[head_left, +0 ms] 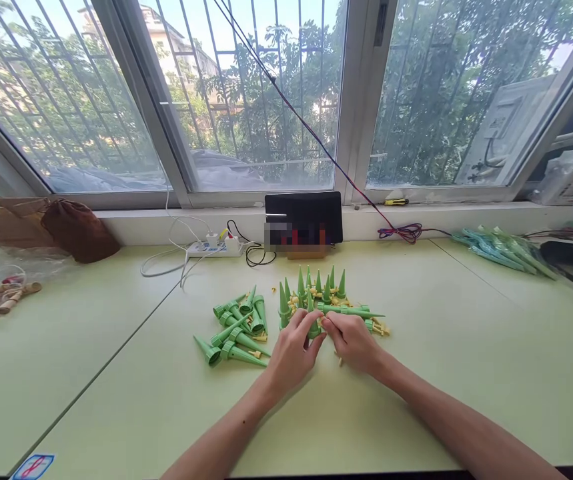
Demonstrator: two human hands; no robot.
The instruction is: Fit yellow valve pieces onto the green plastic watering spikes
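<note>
My left hand [293, 347] has its thumb and fingers closed round an upright green plastic cone-shaped spike [311, 304]. Right beside it, my right hand [353, 341] is closed in a pinch at the spike's side; a small yellow piece [321, 321] shows at its fingertips, partly hidden. Behind my hands stand several upright green spikes [342, 285] among small yellow fittings [381, 327]. One green spike [361, 311] lies sideways above my right hand. To the left is a loose pile of green spikes [236, 330] lying on their sides, with a few yellow fittings among them.
A dark-screened tablet [304, 217] leans at the window sill. Left of it lies a white power strip [215, 249] with cables. Wooden pieces [3, 300] and a brown bag [80, 230] are at the far left. Blue-green plastic packages [503, 250] lie at the right on the pale table [116, 400].
</note>
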